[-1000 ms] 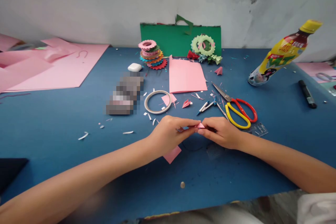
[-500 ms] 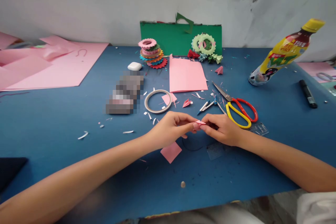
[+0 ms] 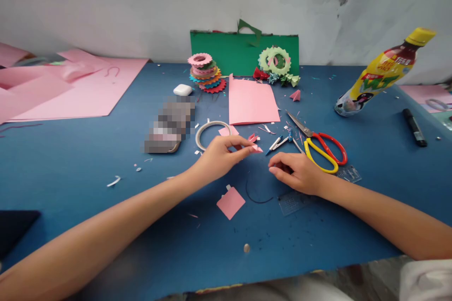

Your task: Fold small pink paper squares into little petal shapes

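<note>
My left hand (image 3: 219, 155) pinches a small folded pink paper piece (image 3: 256, 148) between thumb and fingertips, held just above the blue table (image 3: 88, 164), close to another small folded pink piece (image 3: 252, 138). My right hand (image 3: 297, 172) rests on the table to the right with its fingers curled in, and nothing shows in them. A small pink paper square (image 3: 230, 202) lies on the table in front of my hands. The tape roll (image 3: 209, 132) is just behind my left hand.
Red and yellow scissors (image 3: 318, 146), a compass (image 3: 282, 141) and a clear ruler (image 3: 348, 173) lie right of my hands. A pink sheet (image 3: 251, 101), stacked paper rings (image 3: 205, 73), green card (image 3: 243, 52) and a bottle (image 3: 379, 75) stand further back. Large pink sheets (image 3: 70, 89) cover the left.
My hands have parted. The left hand carried the folded pink piece up and away toward the tape roll; the right hand let go and stayed on the table.
</note>
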A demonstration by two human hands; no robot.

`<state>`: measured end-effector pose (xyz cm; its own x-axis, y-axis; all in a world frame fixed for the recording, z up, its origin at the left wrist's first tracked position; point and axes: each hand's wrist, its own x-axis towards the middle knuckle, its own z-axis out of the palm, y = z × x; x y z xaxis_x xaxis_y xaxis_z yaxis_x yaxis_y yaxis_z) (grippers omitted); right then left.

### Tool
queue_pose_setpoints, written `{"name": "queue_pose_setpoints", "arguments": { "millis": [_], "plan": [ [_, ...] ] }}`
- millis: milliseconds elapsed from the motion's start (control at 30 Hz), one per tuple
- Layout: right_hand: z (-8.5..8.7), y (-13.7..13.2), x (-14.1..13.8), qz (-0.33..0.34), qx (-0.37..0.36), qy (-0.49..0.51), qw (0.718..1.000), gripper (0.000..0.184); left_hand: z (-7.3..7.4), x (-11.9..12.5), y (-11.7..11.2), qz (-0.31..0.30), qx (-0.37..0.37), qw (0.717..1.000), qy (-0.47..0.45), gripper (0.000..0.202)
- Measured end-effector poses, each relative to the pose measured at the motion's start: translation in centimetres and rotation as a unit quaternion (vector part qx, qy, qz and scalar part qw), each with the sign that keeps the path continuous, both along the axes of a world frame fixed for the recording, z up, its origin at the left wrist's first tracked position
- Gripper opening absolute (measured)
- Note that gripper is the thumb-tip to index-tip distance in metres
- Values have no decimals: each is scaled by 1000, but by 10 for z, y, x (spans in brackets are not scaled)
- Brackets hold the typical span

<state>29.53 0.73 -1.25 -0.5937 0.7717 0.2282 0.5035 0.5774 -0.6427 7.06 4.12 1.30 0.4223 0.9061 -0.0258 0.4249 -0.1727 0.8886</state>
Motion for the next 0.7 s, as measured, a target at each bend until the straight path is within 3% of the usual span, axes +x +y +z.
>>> {"name": "queue_pose_setpoints", "arguments": {
  "millis": [133, 267, 367, 433, 500, 600, 700],
  "plan": [
    [-1, 0, -1, 8, 28, -7, 1000, 17, -7, -9, 14, 68, 99, 992, 37, 29],
    [-1, -1, -1, 11, 34, -15, 999, 17, -10, -12, 20, 77, 134, 985, 80, 30],
    [-1, -1, -1, 14, 34, -22, 999, 17, -3, -25, 31, 80, 168, 973, 135, 29],
    [-1, -1, -1, 17, 35, -24, 999, 17, 7, -44, 44, 109, 204, 951, 207, 31],
    [-1, -1, -1, 19, 36, -24, 999, 17, 18, -69, 58, 150, 236, 908, 312, 35],
    [0, -1, -2, 24, 40, -26, 999, 18, 28, -109, 75, 162, 217, 894, 356, 42],
    [0, -1, -3, 26, 40, -26, 999, 18, 23, -139, 91, 164, 176, 889, 389, 45]
  ]
}}
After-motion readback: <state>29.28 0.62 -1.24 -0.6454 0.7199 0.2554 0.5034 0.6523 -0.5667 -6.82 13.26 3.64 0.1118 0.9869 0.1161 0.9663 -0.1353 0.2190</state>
